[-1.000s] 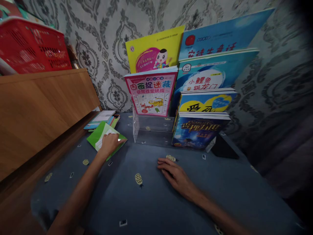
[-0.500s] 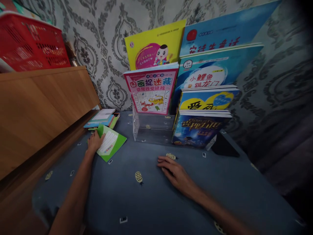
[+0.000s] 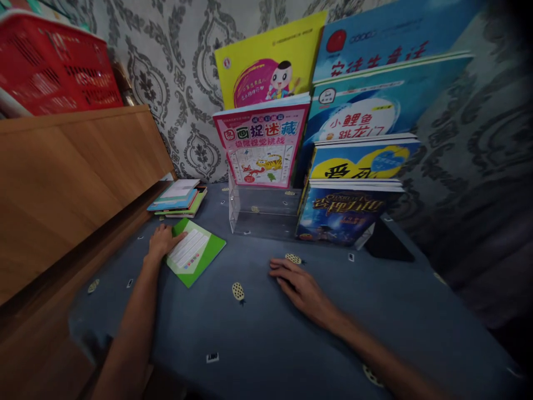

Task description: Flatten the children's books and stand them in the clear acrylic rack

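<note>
A green book point(image 3: 210, 247) with a pale text panel is on the blue tablecloth at the left, in front of a small stack of books point(image 3: 177, 199). My left hand point(image 3: 162, 241) grips its left edge, the thumb lying over the cover and the other fingers partly hidden at the side. My right hand point(image 3: 297, 286) rests on the cloth near the middle, fingers stretched out and holding nothing. Behind it stands a clear acrylic book rack point(image 3: 262, 226). A pink picture book point(image 3: 262, 147) leans in the rack's left side, and a dark blue book point(image 3: 337, 216) fronts its right side.
Behind the front books rise a yellow book point(image 3: 233, 61), a teal book point(image 3: 395, 105) and other blue ones. A black flat object point(image 3: 391, 244) lies right of the rack. At the left, a red basket point(image 3: 54, 66) sits on a wooden cabinet point(image 3: 83, 178).
The green book has moved slightly right and toward me with my left hand, away from the stack, and lies flatter. My right hand stays in place. The view has shifted a little.
</note>
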Available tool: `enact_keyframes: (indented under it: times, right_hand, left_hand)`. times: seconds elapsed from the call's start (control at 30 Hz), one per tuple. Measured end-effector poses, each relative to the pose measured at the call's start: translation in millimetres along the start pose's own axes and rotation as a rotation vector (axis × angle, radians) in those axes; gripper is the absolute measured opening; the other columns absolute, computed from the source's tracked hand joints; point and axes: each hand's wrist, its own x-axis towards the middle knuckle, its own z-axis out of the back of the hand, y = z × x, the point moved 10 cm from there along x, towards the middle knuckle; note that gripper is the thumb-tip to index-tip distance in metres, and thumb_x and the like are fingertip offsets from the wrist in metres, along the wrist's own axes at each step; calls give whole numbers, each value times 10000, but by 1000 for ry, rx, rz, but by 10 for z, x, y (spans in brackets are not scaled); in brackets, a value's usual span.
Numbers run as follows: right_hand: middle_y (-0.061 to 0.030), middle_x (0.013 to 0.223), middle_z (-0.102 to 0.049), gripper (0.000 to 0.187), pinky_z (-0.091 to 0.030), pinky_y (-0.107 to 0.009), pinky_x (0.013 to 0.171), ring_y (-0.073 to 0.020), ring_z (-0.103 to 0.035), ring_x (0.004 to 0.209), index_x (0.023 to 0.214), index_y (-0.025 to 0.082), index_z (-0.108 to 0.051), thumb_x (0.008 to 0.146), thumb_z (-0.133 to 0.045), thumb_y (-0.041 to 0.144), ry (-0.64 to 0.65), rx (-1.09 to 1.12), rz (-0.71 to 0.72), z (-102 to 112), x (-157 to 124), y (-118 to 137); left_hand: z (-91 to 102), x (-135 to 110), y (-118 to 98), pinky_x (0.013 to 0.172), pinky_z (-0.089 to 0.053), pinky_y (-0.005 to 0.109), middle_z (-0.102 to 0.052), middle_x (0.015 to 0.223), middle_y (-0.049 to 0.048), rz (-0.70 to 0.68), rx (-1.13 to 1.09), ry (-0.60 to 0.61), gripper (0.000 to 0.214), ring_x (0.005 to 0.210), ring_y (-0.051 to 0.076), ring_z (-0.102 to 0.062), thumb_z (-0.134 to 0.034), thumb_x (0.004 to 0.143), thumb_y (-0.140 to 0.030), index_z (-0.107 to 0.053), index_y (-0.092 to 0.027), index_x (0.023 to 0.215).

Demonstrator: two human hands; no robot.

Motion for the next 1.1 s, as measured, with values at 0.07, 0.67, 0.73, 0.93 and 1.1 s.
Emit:
enact_keyframes:
  times: [0.07,0.67,0.73,0.93,1.1]
  right_hand:
    - [-136,1253,-687,295,-566,-471,999,-259,-665,1193,1079,218,-726,962,-469,130,2,6,-1,-4,-1,-2]
    - [-147,1257,-691,302,-565,-436,988,-251,-675,1175,1097,213,-715,977,-446,145,-21,-8,-40,46,-20,11]
    - [-147,1252,-695,295,-567,-435,979,-252,-681,1158,1091,212,-719,969,-459,147,-36,-30,-40,73,-13,30]
    - [-143,1186,-720,235,-543,-481,992,-260,-684,1114,1061,199,-718,960,-507,177,-116,-124,24,137,-15,125]
    - [-125,1134,-740,224,-539,-491,961,-258,-686,1062,1062,201,-710,957,-515,167,-80,-156,45,138,-35,81]
  left_hand:
    - [11,-21,6,918,-495,432,-611,1327,202,-15,-8,23,690,1238,371,-569,-460,862,-730,-650,-146,1177]
    - [-269,-259,-627,459,-360,256,-521,611,-53,-358,-499,434,479,526,149,-528,-707,569,-594,-435,-229,719]
    - [-330,-370,-786,417,-372,253,-510,570,-71,-370,-558,538,512,458,139,-518,-715,575,-611,-408,-236,738]
    - [-295,-644,-1183,364,-393,242,-514,465,-92,-436,-637,660,599,386,153,-537,-744,587,-669,-363,-249,782]
    - [-260,-788,-1406,340,-377,226,-523,447,-85,-466,-640,655,578,365,146,-529,-698,643,-703,-367,-250,783]
